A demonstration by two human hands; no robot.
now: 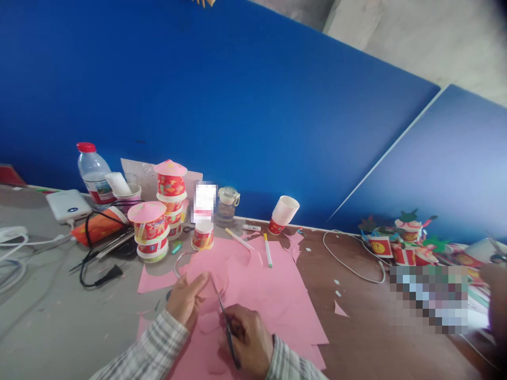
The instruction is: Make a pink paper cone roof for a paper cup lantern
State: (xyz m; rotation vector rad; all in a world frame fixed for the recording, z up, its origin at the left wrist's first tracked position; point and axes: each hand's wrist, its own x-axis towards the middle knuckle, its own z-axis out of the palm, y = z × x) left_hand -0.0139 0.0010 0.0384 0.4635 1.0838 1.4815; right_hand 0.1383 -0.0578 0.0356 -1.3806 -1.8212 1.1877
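My left hand (185, 298) pinches the lower left edge of a round pink paper piece (212, 264). In my right hand (250, 338) are dark-handled scissors (227, 323), their blades pointing up and left onto the round piece. Both hands are over large pink paper sheets (277, 295) spread on the desk. Beyond the round piece stands a small red and white paper cup (203, 236). A yellow-capped marker (268, 250) lies on the sheet to the right.
Stacked red cups with pink cone tops (171, 182) stand at the left, near a red-capped bottle (95, 174) and a black plug (109, 275). Behind are a clear jar (226, 206) and white cups (285, 211). Cup crafts (407, 248) and part of another person's hand (497, 295) appear right.
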